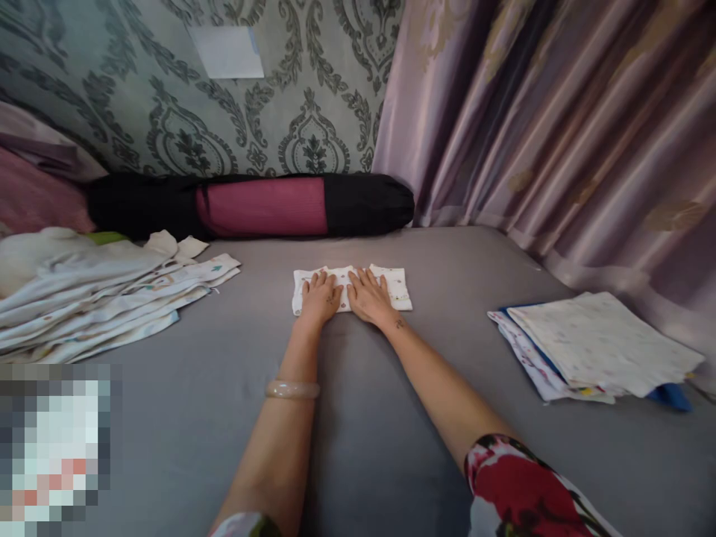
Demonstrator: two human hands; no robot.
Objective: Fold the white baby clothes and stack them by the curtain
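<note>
A small folded white cloth (398,285) with a sparse print lies crosswise on the grey bed sheet (235,418), in the middle of the head view. My left hand (321,296) rests flat on the cloth's left half, fingers stretched out and pointing away from me. On the right half, my right hand (368,294) also lies flat, its fingers slightly spread. A narrow strip of the cloth shows between the two hands. Parts of it are hidden beneath the palms.
At left lies a loose pile of printed white cloths (112,283). A stack of folded cloths (604,339) sits at right, something blue among them. A black and pink rolled bag (260,206) lies along the patterned wall. Mauve curtains (503,112) hang at the right.
</note>
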